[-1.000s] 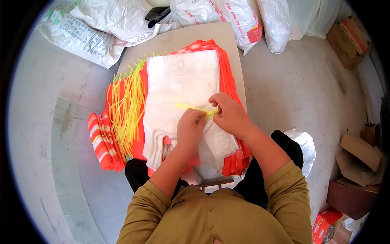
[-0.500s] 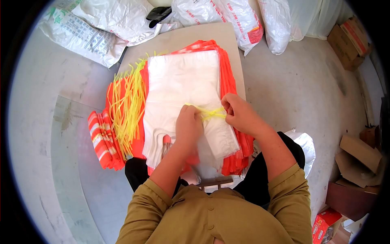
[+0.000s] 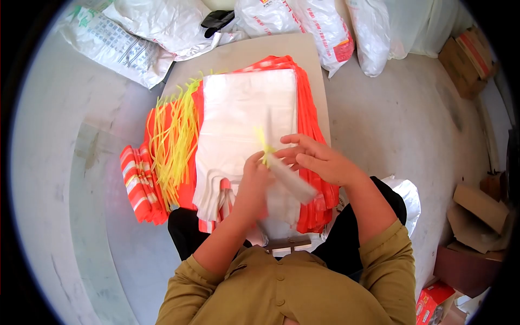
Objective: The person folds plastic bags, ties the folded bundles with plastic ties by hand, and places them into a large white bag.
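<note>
A folded white plastic bag (image 3: 294, 180), blurred by motion, stands tilted over the stack with a yellow tie strip (image 3: 265, 146) round its middle. My left hand (image 3: 252, 187) is closed at the bag's left side, by the knot. My right hand (image 3: 323, 162) has its fingers apart, with the fingertips close to the strip; whether they touch it I cannot make out. Beneath both hands lies a stack of white plastic bags (image 3: 244, 103), on top of a pile of red bags (image 3: 309, 119).
Loose yellow strips (image 3: 173, 141) lie left of the stack, beside a folded red-and-white striped bundle (image 3: 142, 184). The board (image 3: 238, 49) under the pile reaches toward filled white sacks (image 3: 124, 49). Cardboard boxes (image 3: 479, 216) stand at the right.
The white bag has lifted off the stack and turned. My right hand has let go of the strip's end and spread its fingers. My left hand stays near the knot.
</note>
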`<state>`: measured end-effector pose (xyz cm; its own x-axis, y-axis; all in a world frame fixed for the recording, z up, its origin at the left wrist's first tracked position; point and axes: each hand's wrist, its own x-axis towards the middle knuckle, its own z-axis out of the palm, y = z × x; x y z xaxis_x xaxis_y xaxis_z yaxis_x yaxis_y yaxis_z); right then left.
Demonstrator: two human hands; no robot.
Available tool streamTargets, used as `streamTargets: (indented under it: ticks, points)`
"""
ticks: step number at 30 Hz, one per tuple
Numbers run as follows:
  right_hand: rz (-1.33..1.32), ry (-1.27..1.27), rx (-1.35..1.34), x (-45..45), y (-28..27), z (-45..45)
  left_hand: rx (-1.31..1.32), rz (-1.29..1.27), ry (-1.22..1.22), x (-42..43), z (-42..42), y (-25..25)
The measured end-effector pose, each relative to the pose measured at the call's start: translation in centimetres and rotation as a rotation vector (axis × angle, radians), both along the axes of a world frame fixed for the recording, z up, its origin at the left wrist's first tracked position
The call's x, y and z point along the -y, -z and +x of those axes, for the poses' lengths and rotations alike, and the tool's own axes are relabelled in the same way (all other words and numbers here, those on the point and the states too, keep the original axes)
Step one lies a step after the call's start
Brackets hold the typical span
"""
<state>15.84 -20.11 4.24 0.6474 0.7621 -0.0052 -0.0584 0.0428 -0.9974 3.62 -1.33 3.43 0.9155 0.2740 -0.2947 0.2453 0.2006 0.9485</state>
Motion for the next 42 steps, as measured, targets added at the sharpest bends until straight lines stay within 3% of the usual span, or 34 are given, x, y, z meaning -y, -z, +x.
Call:
streamTargets:
  ticks: [2,5,6,8,14,18,20,23,29,36,42]
  points:
    - [0.159,-0.055,-0.067,-0.5,0.5,-0.3,0.003,-0.386,-0.044,-0.8,-0.6,1.0]
    - [-0.295,0.167,0.274,-0.8,2.0,0.9,-0.169,-0.311,-0.059,-0.2,-0.3,0.1]
    - [-0.352,0.151,0.287,-0.6,1.7,0.9,-0.202,-0.45,-0.125,0.6,-0.2,-1.1]
    - [-0.466,0.116,0.312,-0.5,0.9,0.7,-0.192,-0.451,-0.139,0.5,-0.2,-0.5]
    - [-0.15,0.235,-0.068,-1.8,1.9,0.1,-0.165,-0.469,-0.113,0.6,0.2,-0.2]
    - [-0.086,0.191,-0.048,-2.1,2.8,0.4,-0.198,-0.367,-0.131,0.9,0.6,-0.1]
    - [-0.053,0.117,-0.076,-2.2,3.0,0.6,-0.207,-0.353,-0.105,-0.2,0.8,2.3]
    - [-0.206,0.068,-0.018,-2.3,3.0,0.9,-0.239,-0.254,-0.064,-0.5,0.9,2.5]
    - [-0.091,-0.034,-0.13,-2.0,2.2,0.7,-0.256,-0.188,-0.075,-1.8,1.1,5.3]
    - [-0.032,0.028,-0.246,-2.6,2.4,0.6,-0.233,-0.279,-0.217,-1.1,1.5,3.7]
    - [0.012,0.04,-0.348,-2.7,2.6,0.8,-0.191,-0.298,-0.09,-0.7,1.0,2.3]
